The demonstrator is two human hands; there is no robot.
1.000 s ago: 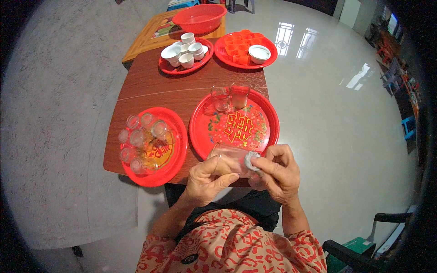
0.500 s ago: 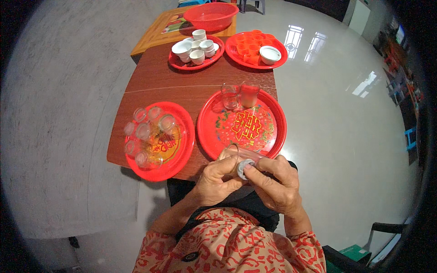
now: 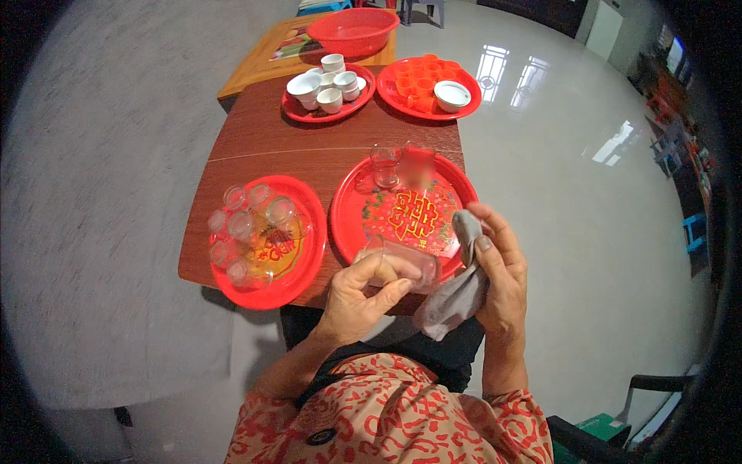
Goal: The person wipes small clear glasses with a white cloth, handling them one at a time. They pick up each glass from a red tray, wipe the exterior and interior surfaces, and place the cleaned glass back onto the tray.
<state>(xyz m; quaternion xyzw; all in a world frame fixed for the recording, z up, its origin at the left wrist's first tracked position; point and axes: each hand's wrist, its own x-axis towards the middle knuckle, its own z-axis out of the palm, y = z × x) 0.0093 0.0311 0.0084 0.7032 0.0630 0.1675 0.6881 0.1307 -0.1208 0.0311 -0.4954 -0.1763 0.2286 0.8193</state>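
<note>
A clear drinking glass [image 3: 417, 267] lies tilted in my left hand [image 3: 362, 298], whose fingers and thumb close on its left end. My right hand [image 3: 504, 271] grips a grey cloth [image 3: 454, 303] that hangs down beside the glass, apart from its right end. Both hands are above the near edge of a round red tray [image 3: 340, 224] with a yellow-and-red pattern. At that tray's far side stands a clear glass [image 3: 386, 166], with a second, partly blurred glass [image 3: 418, 166] next to it.
On the left, a red tray [image 3: 315, 259] holds several small clear glasses [image 3: 241, 225]. Farther back, one red tray [image 3: 309, 117] carries white cups and bowls [image 3: 330, 99]; another [image 3: 469, 108] carries orange cups [image 3: 423, 81] and a white bowl [image 3: 452, 94]. A red basin [image 3: 353, 35] sits behind.
My right hand has drawn the cloth away from the glass to the right, and the cloth now hangs loose. My left hand keeps the glass, which has dipped slightly.
</note>
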